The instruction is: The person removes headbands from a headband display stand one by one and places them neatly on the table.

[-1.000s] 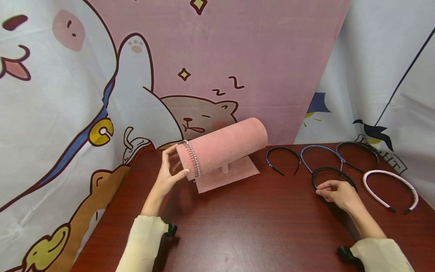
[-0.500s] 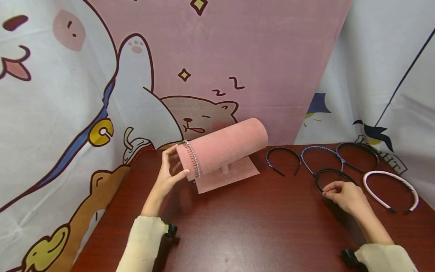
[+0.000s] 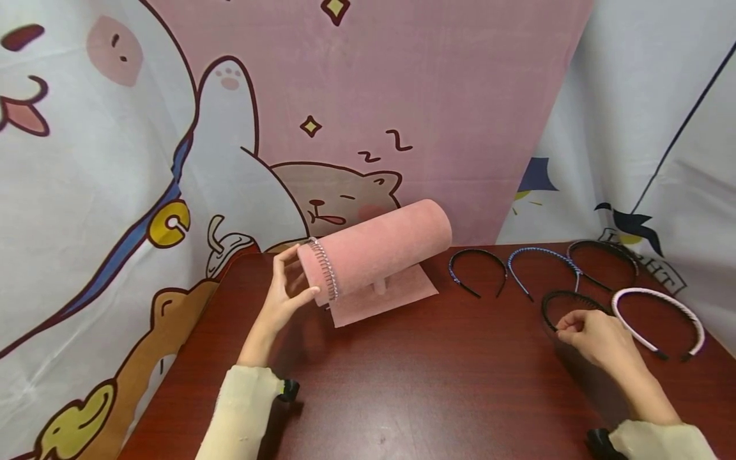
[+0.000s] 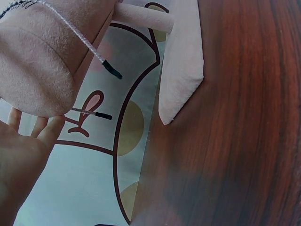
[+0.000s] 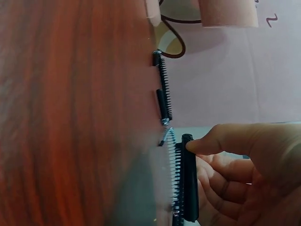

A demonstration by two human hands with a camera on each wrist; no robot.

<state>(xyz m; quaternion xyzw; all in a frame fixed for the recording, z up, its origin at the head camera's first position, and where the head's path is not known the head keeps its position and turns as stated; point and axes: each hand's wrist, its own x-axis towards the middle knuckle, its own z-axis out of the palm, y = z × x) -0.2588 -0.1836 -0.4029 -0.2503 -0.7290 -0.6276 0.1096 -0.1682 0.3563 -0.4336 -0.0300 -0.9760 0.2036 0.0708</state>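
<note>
In the head view, my right hand (image 3: pixel 604 338) pinches one arm of a black toothed headband (image 3: pixel 566 292) between thumb and fingertips. Its thumb presses on the black band (image 5: pixel 190 179) in the right wrist view. On the left, my left hand (image 3: pixel 280 300) grips the near end of a pink plush roll-shaped headband stand (image 3: pixel 385 246), thumb low and fingers at the rim. A silvery-purple headband (image 3: pixel 326 265) sits around the roll close to that hand. Its dark tips hang below the roll (image 4: pixel 37 70) in the left wrist view.
Along the back right of the red-brown table (image 3: pixel 414 383) lie a dark blue headband (image 3: pixel 477 251), a blue one (image 3: pixel 537 250) and a black one (image 3: pixel 604 243). A pale pink headband (image 3: pixel 655 292) lies beside my right hand. A printed cloth (image 3: pixel 460 96) hangs behind.
My right hand has shifted a little right and toward me, drawing the black headband with it, away from the blue one. The left hand and the stand have stayed put.
</note>
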